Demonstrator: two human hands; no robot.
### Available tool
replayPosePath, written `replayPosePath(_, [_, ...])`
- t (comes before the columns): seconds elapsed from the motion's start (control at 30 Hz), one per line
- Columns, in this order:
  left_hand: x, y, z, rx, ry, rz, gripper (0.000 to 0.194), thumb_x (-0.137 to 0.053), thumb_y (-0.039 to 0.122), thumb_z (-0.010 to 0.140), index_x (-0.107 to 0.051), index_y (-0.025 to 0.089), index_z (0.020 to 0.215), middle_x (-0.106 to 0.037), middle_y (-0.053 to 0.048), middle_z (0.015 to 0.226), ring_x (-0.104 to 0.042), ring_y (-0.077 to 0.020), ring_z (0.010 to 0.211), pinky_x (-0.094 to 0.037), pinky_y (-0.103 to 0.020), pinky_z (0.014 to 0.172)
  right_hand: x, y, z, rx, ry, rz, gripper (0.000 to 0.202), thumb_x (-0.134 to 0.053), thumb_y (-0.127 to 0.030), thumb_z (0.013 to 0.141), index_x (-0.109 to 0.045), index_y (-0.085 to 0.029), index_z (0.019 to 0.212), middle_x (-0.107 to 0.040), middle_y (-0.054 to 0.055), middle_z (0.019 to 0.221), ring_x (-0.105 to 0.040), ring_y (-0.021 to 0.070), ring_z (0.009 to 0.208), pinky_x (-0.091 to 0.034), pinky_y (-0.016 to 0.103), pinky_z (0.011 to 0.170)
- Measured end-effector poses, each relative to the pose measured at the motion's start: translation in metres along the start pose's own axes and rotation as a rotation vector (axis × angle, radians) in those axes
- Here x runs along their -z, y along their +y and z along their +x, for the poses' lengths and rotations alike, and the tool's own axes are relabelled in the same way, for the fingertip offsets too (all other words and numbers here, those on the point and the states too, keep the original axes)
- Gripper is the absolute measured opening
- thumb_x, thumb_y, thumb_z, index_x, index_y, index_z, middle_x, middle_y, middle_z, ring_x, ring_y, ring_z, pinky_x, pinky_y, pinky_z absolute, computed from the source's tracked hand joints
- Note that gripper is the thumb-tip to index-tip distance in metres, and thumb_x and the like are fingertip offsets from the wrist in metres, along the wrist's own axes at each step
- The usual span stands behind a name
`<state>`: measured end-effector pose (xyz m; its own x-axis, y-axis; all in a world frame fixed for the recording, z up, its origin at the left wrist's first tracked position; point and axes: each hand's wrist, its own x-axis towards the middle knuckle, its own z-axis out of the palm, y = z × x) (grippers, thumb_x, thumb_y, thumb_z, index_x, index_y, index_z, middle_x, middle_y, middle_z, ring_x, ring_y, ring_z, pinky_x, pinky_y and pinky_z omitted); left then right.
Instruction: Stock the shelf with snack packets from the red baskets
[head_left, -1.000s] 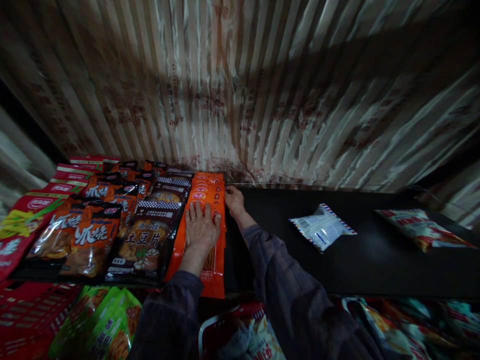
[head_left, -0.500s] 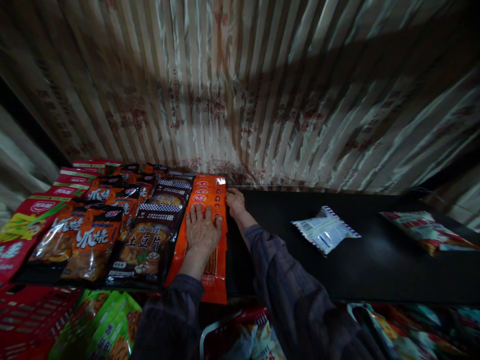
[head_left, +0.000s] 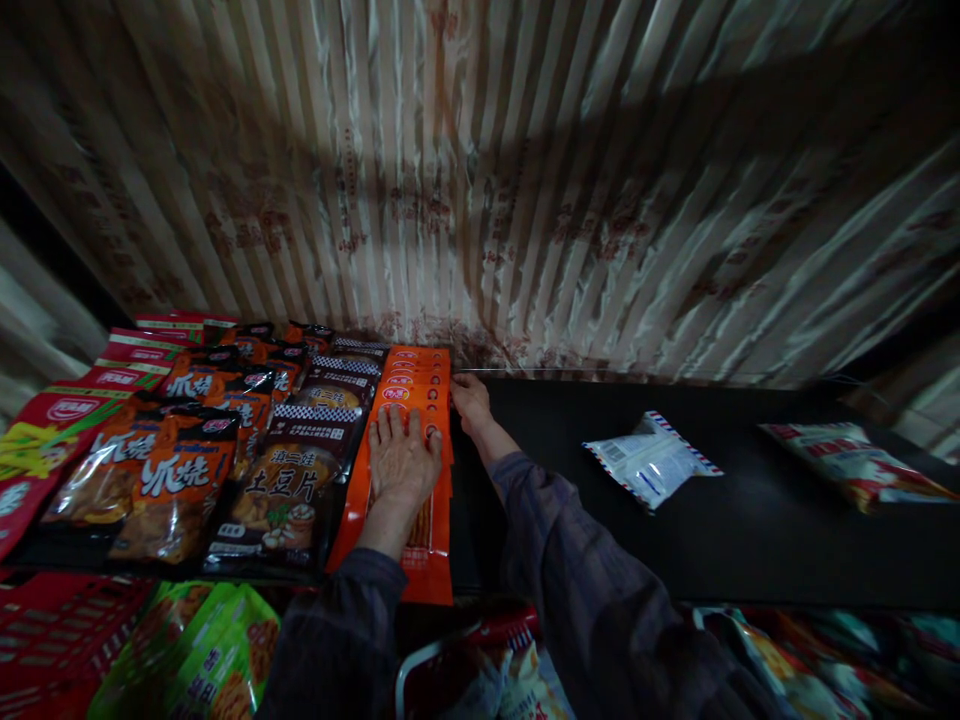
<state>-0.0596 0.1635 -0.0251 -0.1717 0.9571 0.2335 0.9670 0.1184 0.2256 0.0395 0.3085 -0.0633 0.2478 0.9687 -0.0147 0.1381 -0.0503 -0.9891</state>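
Several orange packets (head_left: pixel 431 560) overlap in a column on a black shelf (head_left: pixel 540 560). My left hand (head_left: pixel 403 460) lies palm down on them, its fingers spread. At the column's right edge, near the back, is my right hand (head_left: pixel 471 402); its fingers are bent against the packets, and whether they pinch anything is hidden. Dark brown potato-chip bags (head_left: pixel 277 495) overlap just left of the orange column. Beyond those are orange and black bags (head_left: pixel 176 490), then red and green packets (head_left: pixel 60 425) at the far left.
On the shelf's right part lie a white bag (head_left: pixel 651 460) with a striped border and a red and white bag (head_left: pixel 851 460). A pleated curtain (head_left: pixel 525 200) hangs behind. Below the front edge are a red basket (head_left: pixel 67 630), green bags (head_left: pixel 217 650) and other packets.
The bags left of the orange column have shifted slightly left in view. My left hand has moved a little left with the orange packets; my right hand is nearly unmoved.
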Motion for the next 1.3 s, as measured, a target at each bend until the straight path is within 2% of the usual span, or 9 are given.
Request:
replayPosePath(0.2, [0.000, 0.000, 0.000, 0.005, -0.005, -0.005, 0.056, -0.035, 0.043, 0.092, -0.048, 0.012, 0.138, -0.043, -0.018, 0.146, -0.031, -0.0335, 0.139, -0.024, -0.049, 0.113, 0.004, -0.014, -0.011, -0.075, -0.016, 0.144, 0.015, -0.058, -0.025, 0.079, -0.066, -0.016, 0.070, -0.064, -0.001, 0.057, -0.054, 0.0094, 0.047, -0.042, 0.018, 0.042])
replayPosePath(0.4, [0.000, 0.000, -0.001, -0.001, 0.003, -0.012, 0.056, -0.036, 0.043, 0.092, -0.048, 0.012, 0.137, -0.043, -0.018, 0.146, -0.032, -0.0341, 0.139, -0.025, -0.050, 0.113, 0.007, -0.023, -0.015, -0.130, -0.034, 0.251, 0.016, -0.064, -0.018, 0.077, -0.064, -0.014, 0.061, -0.062, 0.000, 0.051, -0.052, 0.0081, 0.043, -0.041, 0.016, 0.038])
replayPosePath(0.73, [-0.001, -0.001, 0.000, -0.006, 0.007, -0.002, 0.056, -0.034, 0.043, 0.092, -0.048, 0.012, 0.137, -0.044, -0.017, 0.145, -0.032, -0.0331, 0.139, -0.025, -0.050, 0.113, 0.009, -0.024, -0.016, -0.158, -0.034, 0.319, 0.005, -0.068, -0.010, 0.071, -0.067, -0.013, 0.067, -0.065, 0.000, 0.053, -0.055, 0.0087, 0.046, -0.043, 0.016, 0.040])
replayPosePath(1.07, [0.000, 0.000, -0.001, 0.007, 0.001, 0.000, 0.056, -0.035, 0.042, 0.092, -0.048, 0.012, 0.137, -0.044, -0.018, 0.145, -0.032, -0.0338, 0.139, -0.025, -0.049, 0.113, 0.010, -0.028, -0.018, -0.167, -0.058, 0.350, 0.014, -0.072, -0.017, 0.073, -0.065, -0.014, 0.062, -0.063, -0.001, 0.051, -0.052, 0.0071, 0.043, -0.041, 0.016, 0.039])
replayPosePath(1.3, [0.000, 0.000, -0.001, 0.003, 0.006, 0.000, 0.056, -0.034, 0.043, 0.092, -0.048, 0.013, 0.137, -0.043, -0.017, 0.146, -0.032, -0.0333, 0.139, -0.025, -0.049, 0.113, 0.011, -0.028, -0.013, -0.204, -0.057, 0.350, 0.015, -0.068, -0.008, 0.071, -0.064, -0.014, 0.058, -0.060, -0.001, 0.047, -0.052, 0.0068, 0.042, -0.042, 0.015, 0.040])
